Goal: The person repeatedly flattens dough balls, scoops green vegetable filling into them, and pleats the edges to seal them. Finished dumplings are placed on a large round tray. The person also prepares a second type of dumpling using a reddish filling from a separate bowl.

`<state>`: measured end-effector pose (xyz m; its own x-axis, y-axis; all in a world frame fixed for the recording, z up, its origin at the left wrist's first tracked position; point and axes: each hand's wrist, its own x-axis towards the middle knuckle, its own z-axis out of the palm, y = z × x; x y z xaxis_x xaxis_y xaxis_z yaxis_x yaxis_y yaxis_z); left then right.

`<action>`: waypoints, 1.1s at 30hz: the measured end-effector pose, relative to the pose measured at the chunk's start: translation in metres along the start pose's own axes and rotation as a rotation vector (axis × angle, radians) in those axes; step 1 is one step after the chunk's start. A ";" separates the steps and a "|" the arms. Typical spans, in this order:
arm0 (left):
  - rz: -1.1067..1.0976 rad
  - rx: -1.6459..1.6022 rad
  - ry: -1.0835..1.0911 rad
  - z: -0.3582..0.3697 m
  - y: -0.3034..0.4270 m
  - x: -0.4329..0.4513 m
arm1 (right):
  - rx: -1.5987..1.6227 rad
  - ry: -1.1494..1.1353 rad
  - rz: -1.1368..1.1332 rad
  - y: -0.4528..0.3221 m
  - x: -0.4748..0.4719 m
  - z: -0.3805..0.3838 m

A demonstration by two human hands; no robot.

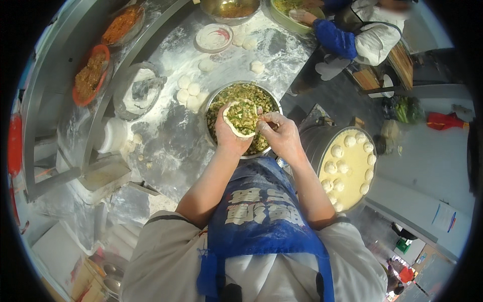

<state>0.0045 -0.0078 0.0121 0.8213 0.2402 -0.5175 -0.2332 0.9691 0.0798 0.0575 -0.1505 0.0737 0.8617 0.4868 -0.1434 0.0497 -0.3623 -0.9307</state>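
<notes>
My left hand [231, 139] cups a round dough wrapper [233, 130] heaped with a chopped green-and-tan filling [243, 116]. At the wrapper's right edge, the thumb and fingers of my right hand [283, 135] pinch the dough. Both hands are over a round metal bowl [279, 107] holding more of the same chopped mixture [230, 92]. Flattened dough rounds [188, 92] lie in a cluster left of the bowl, some touching or overlapping. Beyond it sits a single lump of dough [257, 67].
A round steamer tray [353, 162] with several pleated buns [337, 151] stands at my right. On the floured table [171, 145] is a flour tub [145, 107] with a scraper [141, 88]. An orange bowl [90, 79] sits left. A co-worker's hand [302, 17] is at a green basin [290, 24].
</notes>
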 end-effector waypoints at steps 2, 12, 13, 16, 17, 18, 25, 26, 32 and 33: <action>0.002 -0.033 0.012 0.002 -0.002 0.002 | 0.084 0.042 -0.028 0.005 0.000 -0.004; -0.081 -0.097 -0.043 0.000 -0.005 -0.006 | -0.070 0.037 -0.138 -0.011 0.001 -0.014; -0.082 -0.076 -0.024 0.001 -0.006 -0.007 | -0.053 0.030 -0.134 -0.012 0.000 -0.015; -0.093 -0.081 -0.049 0.005 -0.006 -0.010 | -0.154 0.068 -0.225 -0.022 0.003 -0.017; -0.099 -0.094 -0.071 0.006 -0.006 -0.010 | -0.091 0.059 -0.185 -0.019 0.002 -0.017; -0.105 -0.079 -0.060 0.006 -0.006 -0.010 | -0.030 0.048 -0.149 -0.019 0.002 -0.017; -0.183 -0.037 -0.002 0.005 -0.003 -0.009 | 0.061 -0.004 -0.079 -0.016 0.004 -0.022; -0.193 -0.024 0.030 0.008 -0.003 -0.010 | 0.121 0.006 -0.073 -0.013 0.004 -0.023; -0.292 0.003 -0.082 -0.012 0.007 -0.003 | -0.047 -0.059 -0.104 -0.033 0.005 -0.027; -0.307 0.009 -0.082 -0.008 0.007 -0.005 | 0.002 -0.043 -0.078 -0.034 0.004 -0.026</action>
<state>-0.0061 -0.0024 0.0083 0.8918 -0.0608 -0.4483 0.0367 0.9974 -0.0623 0.0722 -0.1572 0.1136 0.8329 0.5470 -0.0846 0.1150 -0.3205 -0.9402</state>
